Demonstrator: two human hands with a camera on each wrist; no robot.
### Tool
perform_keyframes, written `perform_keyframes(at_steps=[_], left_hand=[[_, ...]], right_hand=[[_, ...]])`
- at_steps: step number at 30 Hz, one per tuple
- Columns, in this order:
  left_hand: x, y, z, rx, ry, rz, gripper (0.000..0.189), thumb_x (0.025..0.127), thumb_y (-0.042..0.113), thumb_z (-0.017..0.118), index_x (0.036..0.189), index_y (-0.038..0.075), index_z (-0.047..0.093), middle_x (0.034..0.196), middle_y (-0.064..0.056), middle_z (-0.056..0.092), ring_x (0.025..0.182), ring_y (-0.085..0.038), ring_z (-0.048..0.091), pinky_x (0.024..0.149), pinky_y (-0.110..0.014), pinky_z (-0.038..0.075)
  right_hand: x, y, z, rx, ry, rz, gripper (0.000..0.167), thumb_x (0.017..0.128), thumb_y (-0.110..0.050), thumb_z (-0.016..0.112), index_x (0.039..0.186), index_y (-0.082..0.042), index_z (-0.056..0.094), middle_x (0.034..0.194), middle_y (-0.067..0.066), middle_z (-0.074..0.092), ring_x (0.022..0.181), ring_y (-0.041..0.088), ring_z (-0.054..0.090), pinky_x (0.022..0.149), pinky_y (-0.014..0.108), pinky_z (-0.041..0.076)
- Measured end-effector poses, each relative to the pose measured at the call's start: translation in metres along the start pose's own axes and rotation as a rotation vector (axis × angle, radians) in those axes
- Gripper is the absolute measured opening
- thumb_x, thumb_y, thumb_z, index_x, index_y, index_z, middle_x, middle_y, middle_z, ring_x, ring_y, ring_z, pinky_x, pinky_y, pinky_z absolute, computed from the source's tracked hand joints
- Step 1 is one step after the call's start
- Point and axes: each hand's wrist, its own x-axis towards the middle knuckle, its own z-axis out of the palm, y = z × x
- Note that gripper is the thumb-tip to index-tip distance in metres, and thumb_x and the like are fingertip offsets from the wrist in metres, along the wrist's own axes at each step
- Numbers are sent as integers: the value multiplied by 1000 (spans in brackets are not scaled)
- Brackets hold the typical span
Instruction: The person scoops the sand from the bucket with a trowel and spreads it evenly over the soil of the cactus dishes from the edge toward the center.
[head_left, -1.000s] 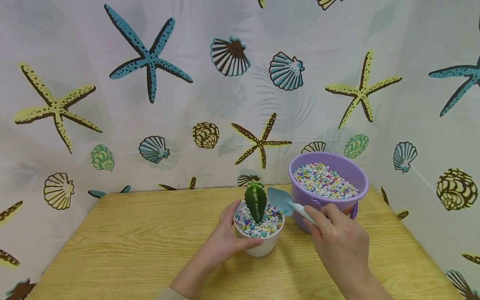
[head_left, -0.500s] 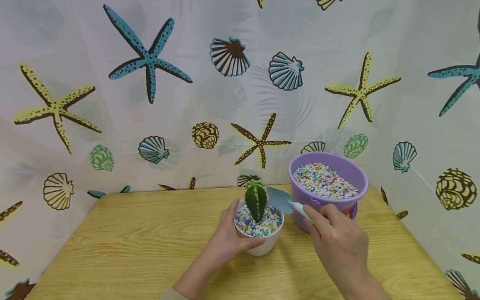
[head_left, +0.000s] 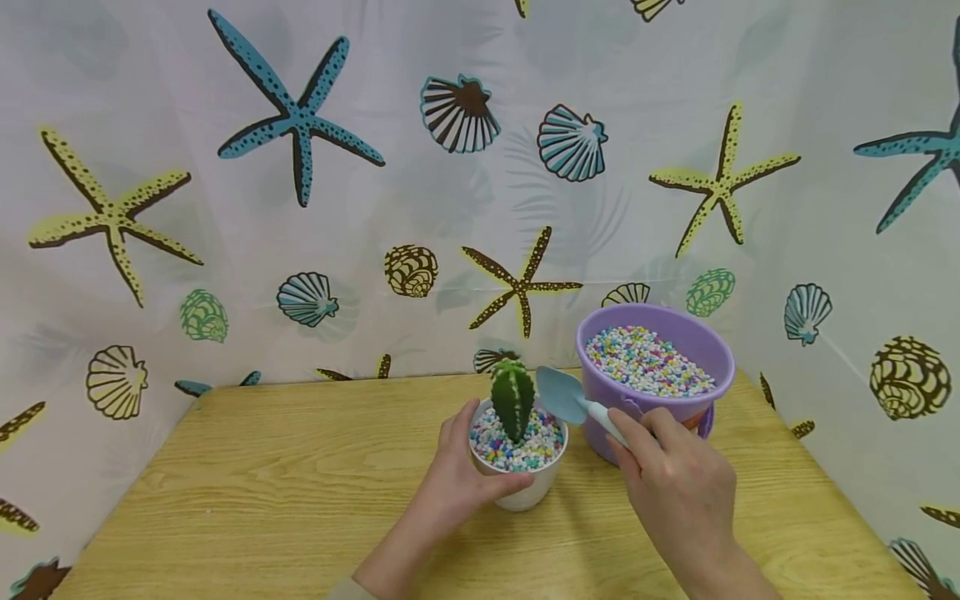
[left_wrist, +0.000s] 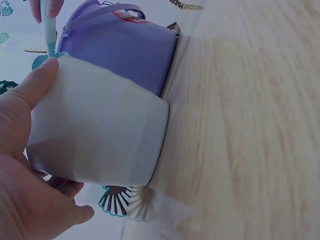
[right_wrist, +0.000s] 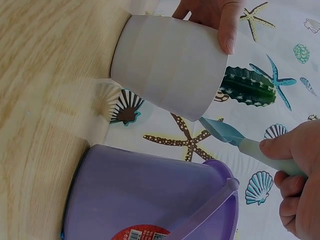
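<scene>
A white pot (head_left: 528,492) stands on the table with a green cactus (head_left: 513,404) upright in it and multicoloured pebbles (head_left: 540,450) around the cactus. My left hand (head_left: 453,475) grips the pot from its left side, thumb across the front near the rim. My right hand (head_left: 678,479) holds a small light-blue trowel (head_left: 562,393) by its handle. The trowel's blade hovers at the pot's right rim beside the cactus, with no pebbles visible on it. In the right wrist view the blade tip (right_wrist: 220,130) is close to the pot's rim.
A purple bucket (head_left: 607,417) filled with multicoloured pebbles stands right of the pot, behind my right hand. Beneath them is a wooden table (head_left: 262,483). A white curtain (head_left: 405,192) printed with starfish and shells hangs behind and along the sides.
Pebbles seen on the trowel's blade a second ago are gone from it. The blade has lifted and tilted slightly. The pot has shifted marginally in my left hand's grip.
</scene>
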Motion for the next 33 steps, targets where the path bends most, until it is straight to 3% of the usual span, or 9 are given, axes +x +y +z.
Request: perform_keyframes(at_steps=[6, 13, 19, 28, 33], left_hand=[[-1, 3, 0, -9, -6, -8, 129, 74, 36, 107, 172, 10, 28, 169, -23, 32, 151, -45, 44, 124, -65, 36], [-1, 3, -1, -54, -43, -8, 129, 77, 37, 105, 174, 11, 24, 168, -22, 40, 153, -44, 43, 126, -66, 32], [-1, 2, -2, -68, -52, -2, 129, 77, 36, 105, 174, 12, 23, 168, -21, 39, 153, -44, 42, 126, -66, 33], [-1, 1, -2, -70, -58, 0, 127, 78, 36, 104, 174, 14, 24, 167, -21, 40, 152, -44, 44, 124, -65, 37], [0, 0, -2, -64, -57, 0, 127, 78, 38, 104, 173, 15, 25, 167, -20, 40, 152, -43, 44, 124, -64, 37]], right_hand=[[2, 2, -3, -4, 16, 5, 33, 89, -20, 90, 119, -9, 83, 88, 6, 68, 56, 21, 58, 45, 36, 47], [8, 6, -9, 16, 57, -1, 31, 89, -25, 87, 116, -8, 83, 85, 5, 70, 52, 16, 55, 40, 30, 40], [13, 11, -16, 70, 57, 39, 30, 95, -31, 79, 114, -8, 83, 87, 3, 73, 56, 17, 61, 40, 33, 40], [23, 25, -28, 35, 65, 78, 27, 89, -29, 85, 110, -11, 84, 78, -2, 68, 52, 7, 49, 39, 25, 26], [29, 33, -35, 35, 65, 89, 27, 88, -26, 88, 108, -10, 84, 81, 0, 73, 54, 12, 57, 41, 27, 28]])
